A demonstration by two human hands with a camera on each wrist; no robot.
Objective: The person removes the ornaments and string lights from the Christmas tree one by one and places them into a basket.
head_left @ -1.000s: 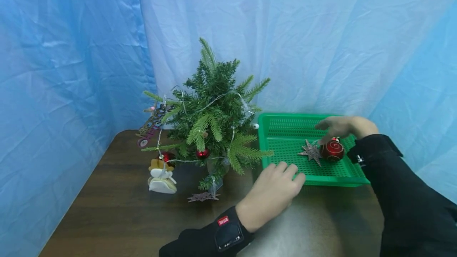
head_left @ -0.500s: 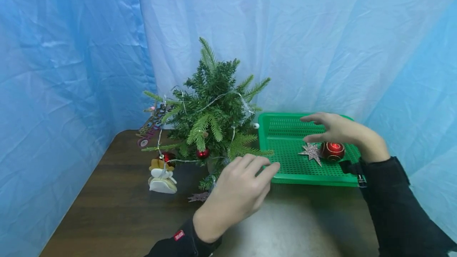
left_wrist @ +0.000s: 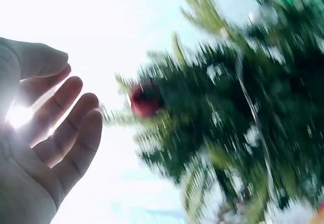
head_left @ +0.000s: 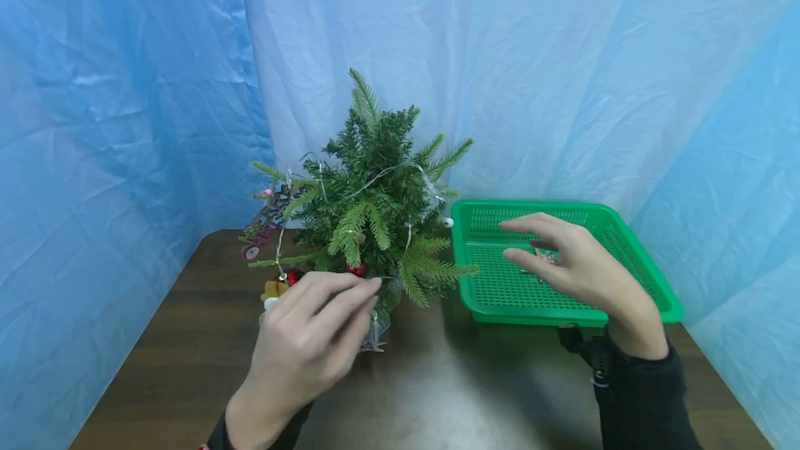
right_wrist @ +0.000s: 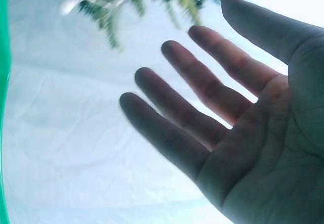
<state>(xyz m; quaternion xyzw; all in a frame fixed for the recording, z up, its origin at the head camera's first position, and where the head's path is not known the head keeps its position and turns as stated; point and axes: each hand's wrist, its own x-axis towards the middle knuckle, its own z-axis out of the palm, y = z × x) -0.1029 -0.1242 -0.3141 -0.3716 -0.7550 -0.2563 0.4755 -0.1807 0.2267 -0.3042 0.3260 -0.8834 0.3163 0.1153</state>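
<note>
In front of the small Christmas tree (head_left: 375, 186), my left hand (head_left: 306, 339) hovers with loosely bent fingers. The left wrist view shows nothing between its fingers (left_wrist: 76, 148), and a blurred red bauble (left_wrist: 144, 101) on the tree beyond them. My right hand (head_left: 581, 266) is held over the green basket (head_left: 519, 314), thumb and fingers apart and its palm bare in the right wrist view. A glittery star ornament (head_left: 545, 255) in the basket shows partly behind that hand. The red ball that lay beside the star is hidden by the hand.
A string of lights (head_left: 387, 169) winds around the tree. On its left side hang a purple lettered ornament (head_left: 265, 224) and a tan and white figure (head_left: 273, 290), mostly covered by my left hand. Blue curtains (head_left: 519, 75) surround the brown table (head_left: 169, 367).
My left hand has moved left from beside the basket to the front of the tree. My right hand has risen from the ornaments, opened wider and shifted slightly left and nearer.
</note>
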